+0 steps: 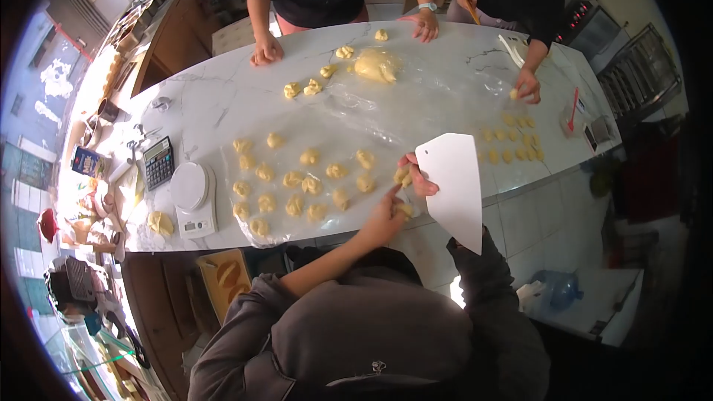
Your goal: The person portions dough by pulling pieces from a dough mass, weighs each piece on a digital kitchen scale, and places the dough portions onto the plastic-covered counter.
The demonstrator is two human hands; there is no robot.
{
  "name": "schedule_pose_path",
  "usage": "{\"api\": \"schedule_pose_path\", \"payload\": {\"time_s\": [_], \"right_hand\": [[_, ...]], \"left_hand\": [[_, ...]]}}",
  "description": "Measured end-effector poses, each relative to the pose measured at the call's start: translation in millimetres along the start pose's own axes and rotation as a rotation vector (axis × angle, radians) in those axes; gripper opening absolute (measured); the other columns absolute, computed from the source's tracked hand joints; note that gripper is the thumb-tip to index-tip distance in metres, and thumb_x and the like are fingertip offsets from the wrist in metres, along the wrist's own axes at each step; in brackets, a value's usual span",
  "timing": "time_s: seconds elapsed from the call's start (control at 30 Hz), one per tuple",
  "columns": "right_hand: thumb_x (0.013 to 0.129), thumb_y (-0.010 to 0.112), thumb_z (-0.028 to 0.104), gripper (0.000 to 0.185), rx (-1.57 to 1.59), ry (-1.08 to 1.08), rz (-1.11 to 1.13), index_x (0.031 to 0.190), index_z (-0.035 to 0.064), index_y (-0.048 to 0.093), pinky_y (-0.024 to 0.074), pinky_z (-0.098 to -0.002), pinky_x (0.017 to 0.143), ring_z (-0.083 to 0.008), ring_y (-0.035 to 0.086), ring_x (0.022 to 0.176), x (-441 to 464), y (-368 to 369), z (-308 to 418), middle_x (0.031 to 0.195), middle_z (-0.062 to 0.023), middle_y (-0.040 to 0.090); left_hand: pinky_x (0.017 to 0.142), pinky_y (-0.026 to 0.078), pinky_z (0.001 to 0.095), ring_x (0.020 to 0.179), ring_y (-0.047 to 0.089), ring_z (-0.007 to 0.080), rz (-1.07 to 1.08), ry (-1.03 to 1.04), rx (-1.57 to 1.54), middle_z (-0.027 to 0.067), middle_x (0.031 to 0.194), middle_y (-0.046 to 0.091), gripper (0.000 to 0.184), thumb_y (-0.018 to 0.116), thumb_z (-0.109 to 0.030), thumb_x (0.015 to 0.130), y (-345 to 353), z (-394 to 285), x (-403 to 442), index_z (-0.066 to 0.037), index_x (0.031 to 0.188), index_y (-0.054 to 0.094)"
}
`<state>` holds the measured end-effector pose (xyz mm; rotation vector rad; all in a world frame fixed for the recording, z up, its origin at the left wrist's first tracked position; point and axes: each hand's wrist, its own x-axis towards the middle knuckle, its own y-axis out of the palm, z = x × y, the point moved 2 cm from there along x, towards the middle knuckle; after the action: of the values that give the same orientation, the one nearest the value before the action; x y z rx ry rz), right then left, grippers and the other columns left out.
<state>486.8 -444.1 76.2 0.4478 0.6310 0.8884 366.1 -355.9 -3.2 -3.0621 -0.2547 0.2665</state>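
Observation:
In my right hand is a white dough scraper, its broad blade covering part of my wrist and sleeve. A piece of dough lies against the fingertips of that hand. My left hand is just to the left and lower, at the table's near edge, its fingers closed around another dough piece; one finger reaches to the dough by my right hand. Left of my hands, several lumps of yellow dough are spread over a clear plastic sheet.
A white kitchen scale and calculator stand on the marble table at left. Across it, a large dough mass lies near one person's hands. Another person's hand is by rows of small dough pieces at right.

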Motion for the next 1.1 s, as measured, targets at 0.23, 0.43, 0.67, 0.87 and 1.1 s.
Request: {"api": "schedule_pose_path", "payload": {"time_s": [0.23, 0.43, 0.67, 0.87, 1.1], "right_hand": [[0.087, 0.056, 0.020, 0.021, -0.012, -0.123, 0.038, 0.078, 0.0006, 0.057, 0.0263, -0.0215, 0.042, -0.0064, 0.030, 0.038, 1, 23, 27, 0.053, -0.0040, 0.047], [0.087, 0.055, 0.021, 0.021, -0.051, -0.112, 0.030, 0.081, 0.0010, 0.057, 0.0241, -0.0205, 0.041, -0.0065, 0.031, 0.039, -5, 27, 35, 0.051, -0.0028, 0.045], [0.088, 0.053, 0.023, 0.027, -0.115, -0.143, -0.138, 0.081, -0.0022, 0.056, 0.0229, -0.0221, 0.037, -0.0077, 0.032, 0.035, -14, 0, 7, 0.047, -0.0016, 0.043], [0.089, 0.045, 0.021, 0.025, -0.361, 0.063, -0.492, 0.085, 0.0004, 0.059, 0.0296, -0.0243, 0.031, -0.0097, 0.038, 0.033, -6, -79, -66, 0.050, -0.0019, 0.047], [0.091, 0.049, 0.035, 0.037, -0.653, 0.157, -0.705, 0.094, -0.0018, 0.056, 0.0451, -0.0296, 0.065, -0.0143, 0.054, 0.073, -44, -83, -67, 0.081, -0.0081, 0.058]], "left_hand": [[0.088, 0.039, 0.0398, 0.102, 0.048, 0.0308, -0.472, 0.609, 0.913, 0.0148, 0.106, 0.055, 0.033, 0.056, -0.003, 0.070, -99, 11, 74, -0.001, 0.103, 0.056], [0.099, 0.032, 0.0411, 0.117, 0.040, 0.0321, -0.162, 0.350, 1.240, 0.0172, 0.120, 0.049, 0.039, 0.056, -0.010, 0.073, -123, 75, 118, 0.001, 0.110, 0.053], [0.106, 0.020, 0.0485, 0.135, 0.013, 0.0343, -0.197, 0.280, 1.147, 0.0200, 0.144, 0.018, 0.063, 0.057, -0.019, 0.078, -86, -25, 12, 0.001, 0.133, 0.033], [0.105, 0.025, 0.0420, 0.130, 0.024, 0.0348, 0.305, 0.084, 0.656, 0.0196, 0.136, 0.033, 0.039, 0.054, -0.022, 0.086, -102, -37, -107, -0.002, 0.119, 0.051], [0.084, 0.046, 0.0303, 0.091, 0.060, 0.0155, -0.278, -0.247, -0.027, 0.0084, 0.097, 0.064, 0.023, 0.052, -0.012, 0.087, -240, -33, -199, -0.001, 0.106, 0.060]]}}
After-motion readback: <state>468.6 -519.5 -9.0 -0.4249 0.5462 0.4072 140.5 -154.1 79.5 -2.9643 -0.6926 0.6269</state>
